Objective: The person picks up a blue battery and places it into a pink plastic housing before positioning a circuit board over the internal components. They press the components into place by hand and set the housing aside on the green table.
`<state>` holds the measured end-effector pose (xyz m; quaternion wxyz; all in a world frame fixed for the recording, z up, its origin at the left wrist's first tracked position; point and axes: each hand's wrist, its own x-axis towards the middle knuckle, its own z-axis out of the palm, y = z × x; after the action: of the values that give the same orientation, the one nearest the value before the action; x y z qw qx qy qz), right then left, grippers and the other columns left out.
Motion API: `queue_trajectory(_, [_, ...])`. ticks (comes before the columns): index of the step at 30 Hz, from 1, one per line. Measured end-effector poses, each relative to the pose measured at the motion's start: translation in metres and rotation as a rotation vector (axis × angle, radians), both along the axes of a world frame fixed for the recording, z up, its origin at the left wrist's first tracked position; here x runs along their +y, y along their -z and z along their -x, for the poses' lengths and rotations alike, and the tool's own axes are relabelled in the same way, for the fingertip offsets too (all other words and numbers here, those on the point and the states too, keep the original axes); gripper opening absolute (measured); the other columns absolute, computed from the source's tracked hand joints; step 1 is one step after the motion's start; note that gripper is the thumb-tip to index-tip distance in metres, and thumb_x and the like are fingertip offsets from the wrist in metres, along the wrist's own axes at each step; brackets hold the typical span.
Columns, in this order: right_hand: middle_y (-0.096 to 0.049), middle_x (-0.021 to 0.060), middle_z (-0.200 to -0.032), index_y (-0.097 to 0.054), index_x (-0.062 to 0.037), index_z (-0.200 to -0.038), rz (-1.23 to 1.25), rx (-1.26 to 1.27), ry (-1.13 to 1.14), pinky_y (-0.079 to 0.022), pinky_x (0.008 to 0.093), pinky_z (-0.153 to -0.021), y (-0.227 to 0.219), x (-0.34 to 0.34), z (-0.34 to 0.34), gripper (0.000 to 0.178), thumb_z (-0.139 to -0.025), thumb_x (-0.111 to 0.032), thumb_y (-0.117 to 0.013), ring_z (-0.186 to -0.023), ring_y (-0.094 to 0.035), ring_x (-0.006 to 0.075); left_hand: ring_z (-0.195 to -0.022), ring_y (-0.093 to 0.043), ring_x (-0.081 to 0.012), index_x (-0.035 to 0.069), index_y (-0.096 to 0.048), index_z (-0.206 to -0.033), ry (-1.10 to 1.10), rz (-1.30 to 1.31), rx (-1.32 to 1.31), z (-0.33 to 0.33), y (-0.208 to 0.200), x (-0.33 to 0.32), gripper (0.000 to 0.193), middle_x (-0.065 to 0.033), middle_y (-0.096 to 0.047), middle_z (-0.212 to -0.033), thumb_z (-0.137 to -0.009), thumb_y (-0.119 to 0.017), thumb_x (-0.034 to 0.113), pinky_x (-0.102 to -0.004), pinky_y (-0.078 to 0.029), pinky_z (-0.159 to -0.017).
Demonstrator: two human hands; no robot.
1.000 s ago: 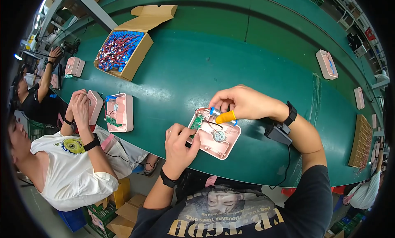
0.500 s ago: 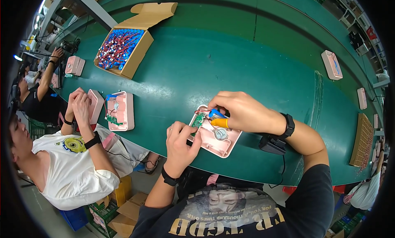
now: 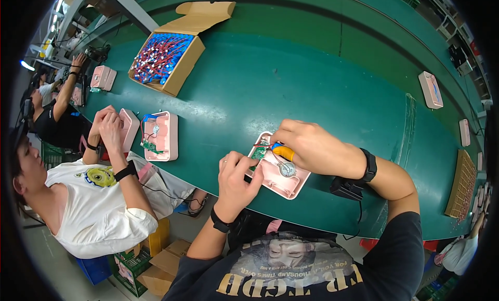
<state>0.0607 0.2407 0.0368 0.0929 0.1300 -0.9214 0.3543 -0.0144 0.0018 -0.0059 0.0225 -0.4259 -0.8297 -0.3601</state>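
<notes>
In front of me on the green bench lies a pink plastic housing [image 3: 280, 188], its open side up. Inside it are a small green circuit board [image 3: 260, 152], red and dark wires and a round silver speaker-like disc [image 3: 287, 169]. My right hand [image 3: 315, 145] reaches over the housing's far side and pinches a blue cylindrical battery [image 3: 276, 145], partly hidden by its fingers. A yellow finger cot [image 3: 283, 152] covers one digit of that hand. My left hand [image 3: 236, 182] is curled at the housing's near left edge, gripping it beside the board.
At far left stands an open cardboard box [image 3: 183, 67] of blue batteries with red leads. Another filled pink housing [image 3: 173, 140] sits beside a co-worker's hands [image 3: 108, 125]. A black device [image 3: 347, 187] lies by my right wrist. More housings [image 3: 431, 90] stand at far right.
My view has turned slightly, so the bench things sit further right in it. My right hand has tipped over the battery and hides more of it. The left hand stays at the edge.
</notes>
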Motion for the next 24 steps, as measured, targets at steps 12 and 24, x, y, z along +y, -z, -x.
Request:
queue_trajectory(12, [-0.068,0.0169,-0.099,-0.070,0.0013,-0.110,-0.119,-0.030,-0.037,-0.057,0.0454,-0.081,-0.015,-0.009,-0.014,0.034,-0.077,-0.001,-0.076,-0.091,-0.068,0.0373,-0.090,-0.061,-0.0297,0.008,-0.066,-0.092,0.019,-0.072,-0.010,-0.010,0.008,-0.004,0.014,-0.0088,-0.054,-0.091,-0.086,-0.077,0.015,-0.0435,-0.045,-0.088])
queue_trajectory(24, [-0.066,0.0136,-0.104,-0.076,-0.0022,-0.115,-0.244,-0.043,0.048,-0.058,0.0420,-0.084,0.002,-0.007,-0.005,0.038,-0.077,-0.001,-0.077,-0.093,-0.068,0.0333,-0.089,-0.061,-0.0292,0.006,-0.070,-0.094,0.016,-0.073,-0.011,-0.002,0.005,0.000,0.013,-0.0083,-0.057,-0.091,-0.087,-0.076,0.014,-0.0414,-0.045,-0.087])
